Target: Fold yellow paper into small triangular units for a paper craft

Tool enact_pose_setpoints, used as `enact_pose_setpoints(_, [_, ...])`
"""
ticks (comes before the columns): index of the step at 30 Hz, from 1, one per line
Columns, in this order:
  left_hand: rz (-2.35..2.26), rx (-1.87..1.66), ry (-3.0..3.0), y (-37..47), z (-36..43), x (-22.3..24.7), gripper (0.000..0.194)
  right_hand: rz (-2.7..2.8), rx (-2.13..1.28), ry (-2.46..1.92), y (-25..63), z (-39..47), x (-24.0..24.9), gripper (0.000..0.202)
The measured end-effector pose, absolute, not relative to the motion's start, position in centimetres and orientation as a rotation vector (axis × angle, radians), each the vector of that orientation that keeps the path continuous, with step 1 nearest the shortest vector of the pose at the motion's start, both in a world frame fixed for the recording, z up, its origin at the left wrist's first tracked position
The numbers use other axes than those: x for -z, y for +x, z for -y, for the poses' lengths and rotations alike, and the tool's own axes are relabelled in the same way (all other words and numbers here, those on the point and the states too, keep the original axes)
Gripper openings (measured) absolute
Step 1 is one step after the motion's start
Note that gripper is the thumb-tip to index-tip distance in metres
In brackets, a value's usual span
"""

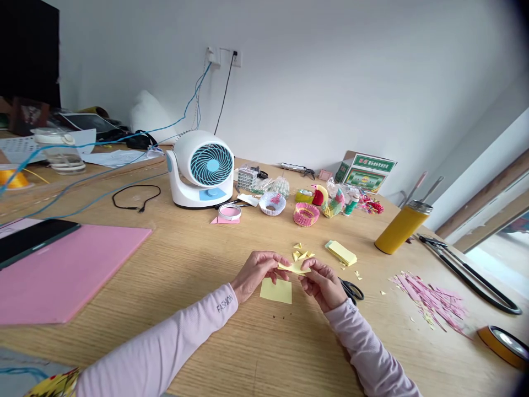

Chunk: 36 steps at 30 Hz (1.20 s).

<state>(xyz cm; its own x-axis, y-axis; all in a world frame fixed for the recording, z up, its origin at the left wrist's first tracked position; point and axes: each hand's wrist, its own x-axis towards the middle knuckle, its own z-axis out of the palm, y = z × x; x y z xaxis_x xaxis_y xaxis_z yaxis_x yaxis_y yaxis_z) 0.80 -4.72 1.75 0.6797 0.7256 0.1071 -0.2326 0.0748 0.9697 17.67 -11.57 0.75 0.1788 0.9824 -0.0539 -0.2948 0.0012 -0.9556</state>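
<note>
Between my two hands is a narrow folded strip of yellow paper (295, 268), held just above the table. My left hand (258, 271) pinches its left end, and my right hand (324, 282) grips the right end with thumb and fingers. Below it a square sheet of yellow paper (275, 291) lies flat on the wood. Several small folded yellow triangles (301, 254) sit right behind my fingers. A stack of yellow paper slips (341, 252) lies beyond my right hand. Black-handled scissors (352, 289) are partly hidden behind my right wrist.
A white fan (202, 168) stands at the back left. Folded-paper bowls (306, 214) sit near the wall. On the right are a yellow tumbler (401, 227), pink paper shreds (432, 299) and a tape roll (505, 344). A pink board (82, 270) with a phone (35, 240) lies left.
</note>
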Motion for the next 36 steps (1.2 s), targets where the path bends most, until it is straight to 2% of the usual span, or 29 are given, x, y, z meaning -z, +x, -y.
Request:
enact_pose_setpoints(6, [-0.582,-0.824,1.559,1.0,4.7,-1.1,0.027,0.981,-1.240,-1.138,18.0,11.6,-0.6,0.023])
enact_pose_setpoints(10, [-0.577,-0.847,1.659,1.0,4.9,-0.9,0.025,1.149,-1.057,-1.269,18.1,11.5,-0.6,0.028])
enact_pose_setpoints(17, [-0.664,-0.921,1.485,1.4,5.0,-1.2,0.041,1.314,-0.978,-1.362,18.2,11.2,0.4,0.035])
enact_pose_setpoints(24, [-0.665,-0.932,1.657,1.5,5.4,-0.7,0.034,1.379,-0.742,-1.331,17.8,10.9,0.3,0.032])
enact_pose_setpoints(32, [-0.629,-0.894,1.670,1.4,5.8,-0.9,0.023,1.328,-0.863,-1.221,17.1,11.0,0.0,0.031])
enact_pose_setpoints(36, [-0.620,-0.881,1.627,1.3,5.8,-1.1,0.024,1.316,-0.849,-1.221,17.0,11.0,0.1,0.032])
